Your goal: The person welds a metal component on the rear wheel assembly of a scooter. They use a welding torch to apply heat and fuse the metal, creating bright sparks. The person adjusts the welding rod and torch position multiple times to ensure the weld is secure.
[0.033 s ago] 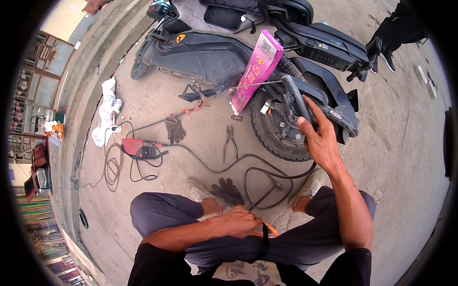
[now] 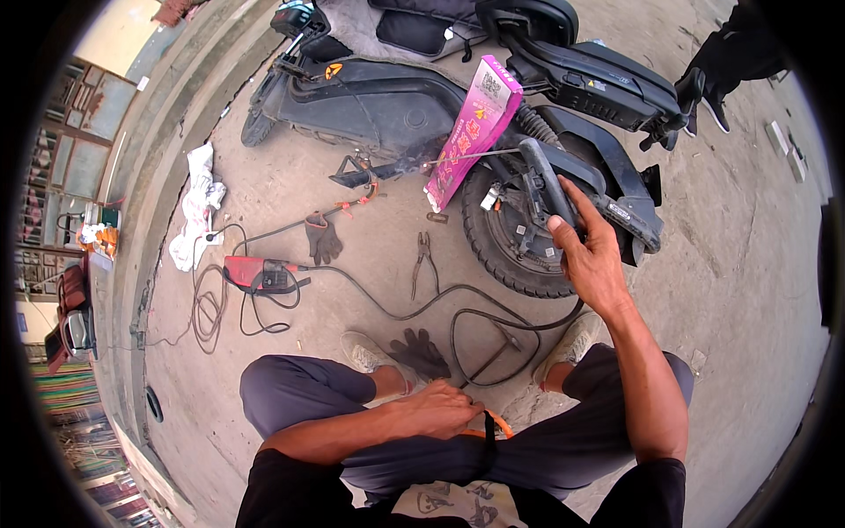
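My right hand (image 2: 581, 246) grips a long grey handle (image 2: 541, 167), like an electrode holder, with a thin rod reaching left from its tip across a pink carton (image 2: 466, 132). It is over the rear wheel (image 2: 493, 255) of a black scooter (image 2: 370, 106) lying on its side. My left hand (image 2: 444, 409) is closed low between my knees, beside an orange loop with a black strap (image 2: 497, 422); what its fingers hold is hidden. Pliers (image 2: 422, 264) and dark gloves (image 2: 418, 356) lie on the concrete before me.
A red-and-black machine (image 2: 255, 275) with looping cables (image 2: 387, 312) and a white cloth (image 2: 194, 202) lie at the left, near a step edge. Another person's dark-clad legs (image 2: 722, 70) show at upper right. White bars (image 2: 783, 150) lie at the far right.
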Available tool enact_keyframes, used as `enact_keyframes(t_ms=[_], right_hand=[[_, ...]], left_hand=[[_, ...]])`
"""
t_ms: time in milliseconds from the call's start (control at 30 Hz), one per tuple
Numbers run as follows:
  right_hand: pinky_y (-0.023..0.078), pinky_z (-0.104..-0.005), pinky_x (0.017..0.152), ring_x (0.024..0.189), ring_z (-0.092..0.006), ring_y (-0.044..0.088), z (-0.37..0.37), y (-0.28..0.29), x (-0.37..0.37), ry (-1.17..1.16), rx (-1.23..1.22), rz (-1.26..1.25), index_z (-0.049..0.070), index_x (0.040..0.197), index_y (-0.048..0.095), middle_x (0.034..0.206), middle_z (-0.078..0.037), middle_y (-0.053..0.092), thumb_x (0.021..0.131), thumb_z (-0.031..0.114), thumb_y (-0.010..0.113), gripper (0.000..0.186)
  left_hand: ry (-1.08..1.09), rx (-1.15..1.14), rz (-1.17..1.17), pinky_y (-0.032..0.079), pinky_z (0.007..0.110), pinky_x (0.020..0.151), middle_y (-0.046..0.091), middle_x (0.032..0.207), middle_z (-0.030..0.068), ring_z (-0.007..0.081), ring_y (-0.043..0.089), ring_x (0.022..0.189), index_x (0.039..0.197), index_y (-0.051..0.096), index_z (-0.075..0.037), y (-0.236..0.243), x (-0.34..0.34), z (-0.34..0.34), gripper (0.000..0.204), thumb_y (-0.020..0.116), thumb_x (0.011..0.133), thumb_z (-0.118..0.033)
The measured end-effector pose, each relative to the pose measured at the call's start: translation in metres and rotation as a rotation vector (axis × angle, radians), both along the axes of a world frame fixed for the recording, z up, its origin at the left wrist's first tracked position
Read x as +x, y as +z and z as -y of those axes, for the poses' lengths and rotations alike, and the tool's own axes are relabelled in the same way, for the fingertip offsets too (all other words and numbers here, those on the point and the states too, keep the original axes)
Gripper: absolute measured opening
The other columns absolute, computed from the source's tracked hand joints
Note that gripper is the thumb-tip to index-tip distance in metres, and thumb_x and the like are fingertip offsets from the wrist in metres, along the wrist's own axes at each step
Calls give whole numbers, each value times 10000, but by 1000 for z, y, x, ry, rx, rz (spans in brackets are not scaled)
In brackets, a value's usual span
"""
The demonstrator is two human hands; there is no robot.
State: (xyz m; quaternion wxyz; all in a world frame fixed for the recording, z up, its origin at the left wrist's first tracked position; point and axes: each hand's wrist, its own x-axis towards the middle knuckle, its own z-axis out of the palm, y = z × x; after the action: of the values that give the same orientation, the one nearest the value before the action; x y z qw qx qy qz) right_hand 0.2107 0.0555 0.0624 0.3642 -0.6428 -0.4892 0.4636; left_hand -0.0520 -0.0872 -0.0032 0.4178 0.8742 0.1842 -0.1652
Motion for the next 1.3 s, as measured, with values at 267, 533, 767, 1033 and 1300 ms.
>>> enact_keyframes(t_ms=[267, 533, 767, 1033, 1300], right_hand=[[370, -268, 585, 640, -70, 458, 0, -11, 0, -1, 78, -9, 90, 1539, 465, 834, -16, 551, 1031, 211, 613, 542], [503, -329, 897, 968, -168, 625, -1, 0, -3, 3, 28, -20, 29, 1511, 477, 1148, -157, 690, 1017, 183, 613, 535], [500, -328, 894, 960, -173, 627, -3, -5, -3, 5, 45, 8, 26, 1507, 480, 1128, -160, 694, 1014, 184, 612, 534], [495, -331, 799, 814, -158, 577, -5, -3, -4, 17, -4, 68, 46, 1503, 490, 1000, -138, 691, 1008, 201, 622, 535], [489, -323, 741, 738, -141, 537, -6, -6, -5, 11, 56, 51, 52, 1508, 487, 920, -121, 673, 1007, 211, 624, 543]], left_hand=[[1, -8, 4, 523, 472, 587, 690, 775, 158, 339, 719, 757, 1060, 621, 31, 1, 0, 0, 246, 587, 855, -101], [-3, -3, -11, 516, 477, 590, 693, 777, 158, 338, 719, 754, 1061, 632, 17, -3, -1, 3, 246, 586, 849, -99], [20, 9, 29, 519, 476, 584, 689, 760, 150, 338, 717, 745, 1046, 634, 13, -8, -1, 5, 241, 591, 837, -97], [19, 13, 24, 517, 482, 575, 691, 760, 153, 344, 716, 734, 1050, 630, 22, -4, -2, 3, 240, 590, 846, -98], [15, 4, 22, 514, 482, 571, 689, 750, 161, 348, 716, 731, 1041, 625, 33, -4, -1, 4, 229, 582, 855, -94]])
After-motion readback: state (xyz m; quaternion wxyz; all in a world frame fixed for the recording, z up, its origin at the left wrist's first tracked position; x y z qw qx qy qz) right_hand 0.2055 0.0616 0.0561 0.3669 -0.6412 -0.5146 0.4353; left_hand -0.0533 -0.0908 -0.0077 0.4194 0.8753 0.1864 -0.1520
